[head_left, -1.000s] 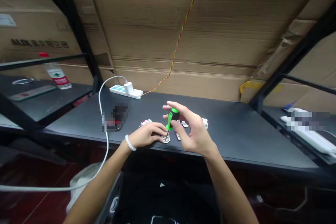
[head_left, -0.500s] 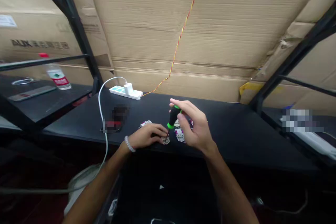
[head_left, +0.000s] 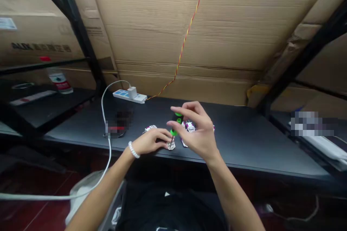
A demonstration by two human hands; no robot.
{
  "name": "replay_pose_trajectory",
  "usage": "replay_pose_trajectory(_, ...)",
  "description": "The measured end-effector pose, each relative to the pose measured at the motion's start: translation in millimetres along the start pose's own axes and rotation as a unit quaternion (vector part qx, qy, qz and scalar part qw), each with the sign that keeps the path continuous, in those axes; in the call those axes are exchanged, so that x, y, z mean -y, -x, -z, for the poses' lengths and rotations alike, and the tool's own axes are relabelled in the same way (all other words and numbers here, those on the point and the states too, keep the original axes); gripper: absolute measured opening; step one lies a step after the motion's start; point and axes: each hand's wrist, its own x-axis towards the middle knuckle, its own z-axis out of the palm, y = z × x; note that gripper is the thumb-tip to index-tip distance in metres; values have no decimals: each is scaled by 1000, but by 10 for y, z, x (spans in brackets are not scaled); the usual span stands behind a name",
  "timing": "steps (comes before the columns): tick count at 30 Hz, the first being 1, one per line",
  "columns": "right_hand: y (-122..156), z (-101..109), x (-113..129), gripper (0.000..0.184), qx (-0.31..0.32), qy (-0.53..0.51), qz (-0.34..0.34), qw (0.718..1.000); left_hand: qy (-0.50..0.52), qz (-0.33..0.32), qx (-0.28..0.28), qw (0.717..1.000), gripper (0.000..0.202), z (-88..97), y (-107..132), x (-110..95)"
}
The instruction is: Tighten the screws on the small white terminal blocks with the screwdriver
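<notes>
My right hand (head_left: pixel 197 128) is closed round the black and green handle of a screwdriver (head_left: pixel 177 118), thumb and fingers on its upper part. The shaft points down, its tip on a small white part (head_left: pixel 171 145) near the table's front edge. My left hand (head_left: pixel 151 140), with a pale beaded bracelet on the wrist, steadies that part with its fingertips. Behind my left hand lies another small white and purple piece (head_left: pixel 150 128). More white and purple pieces (head_left: pixel 189 126) lie beyond and under my right hand, partly hidden by it.
On the black table (head_left: pixel 244 137) a white power strip (head_left: pixel 124 94) holds a plugged-in charger, whose white cable (head_left: pixel 103 106) runs down at left. A blurred dark object (head_left: pixel 119 124) lies beside the cable. Black metal frames (head_left: pixel 81 32) flank the table; cardboard (head_left: pixel 151 25) stands behind.
My right hand's fingers have shifted around the screwdriver handle, and the handle's top has moved slightly left and down. My left hand and the white part stay in place.
</notes>
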Motion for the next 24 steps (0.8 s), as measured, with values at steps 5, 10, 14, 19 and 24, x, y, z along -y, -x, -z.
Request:
replay_pose_trajectory(5, -7, 1, 19, 42, 56, -23, 8, 998, 1, 3, 4, 1000, 13, 0, 1, 1)
replay_pose_trajectory(10, -17, -24, 23, 28, -21, 36, -5, 999, -1, 4, -1, 1000, 11, -3, 4, 9)
replay_pose_trajectory(14, -26, -3, 21, 35, 38, 4, 7, 999, 6, 0, 8, 1000, 13, 2, -4, 5)
replay_pose_trajectory(19, -30, 6, 47, 26, -3, 37, -5, 999, 8, 0, 0, 1000, 12, 6, -5, 3)
replay_pose_trajectory(24, -32, 14, 43, 38, 40, 19, 9, 999, 4, 4, 10, 1000, 14, 13, -2, -8)
